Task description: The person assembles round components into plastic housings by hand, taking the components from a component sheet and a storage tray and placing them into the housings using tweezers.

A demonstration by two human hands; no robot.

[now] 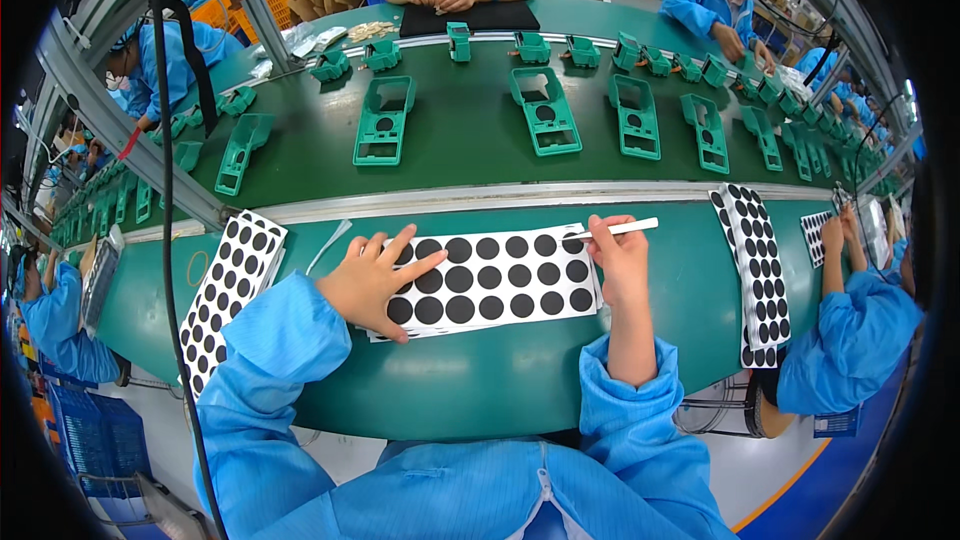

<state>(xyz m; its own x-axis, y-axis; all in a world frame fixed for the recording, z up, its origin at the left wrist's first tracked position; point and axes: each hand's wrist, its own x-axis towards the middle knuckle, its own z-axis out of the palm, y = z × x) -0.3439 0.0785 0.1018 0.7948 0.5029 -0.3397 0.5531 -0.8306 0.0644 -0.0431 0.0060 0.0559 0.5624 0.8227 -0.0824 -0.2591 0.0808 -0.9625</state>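
Observation:
A stack of white sheets with rows of round black stickers (490, 278) lies on the green bench in front of me. My left hand (378, 283) rests on the left end of the top sheet, fingers spread and flat. Over the right end, my right hand (620, 258) is closed around a slim white pen-shaped tool (634, 226). The tool's thin tip is at the sticker in the upper right corner of the sheet. Whether the tip touches that sticker I cannot tell.
More sticker sheets (232, 285) lie at the left, and another stack (757, 275) at the right. Beyond a metal rail (450, 200), green plastic housings (384, 122) stand on the dark green conveyor (460, 130). Co-workers in blue sit opposite and on both sides.

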